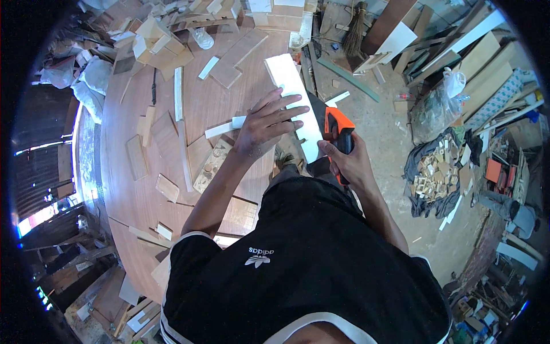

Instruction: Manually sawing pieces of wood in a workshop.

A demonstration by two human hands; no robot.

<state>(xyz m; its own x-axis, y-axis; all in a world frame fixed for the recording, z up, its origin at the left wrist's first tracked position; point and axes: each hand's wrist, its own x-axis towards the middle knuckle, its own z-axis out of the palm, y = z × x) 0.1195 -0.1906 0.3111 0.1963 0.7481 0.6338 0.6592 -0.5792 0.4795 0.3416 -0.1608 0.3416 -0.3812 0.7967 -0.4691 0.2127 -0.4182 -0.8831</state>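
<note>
A long white board (295, 92) lies slanted at the right edge of the wooden table, its near end close to my body. My left hand (268, 123) rests across it, fingers stretched out and slightly apart. To the right of the board, my right hand (350, 157) is wrapped round the orange and black handle of a hand saw (340, 121). The thumb reaches toward the board's right edge. A dark part beside the board looks like the saw's blade; most of it is hidden, so I cannot tell whether it touches the wood.
Wood offcuts and strips (179, 94) lie over the brown tabletop (129, 198). A clear plastic cup (203, 39) stands at the far side. On the floor at right are a dark cloth heaped with small wood scraps (435, 176), a clear plastic bag (431, 117) and leaning boards (487, 57).
</note>
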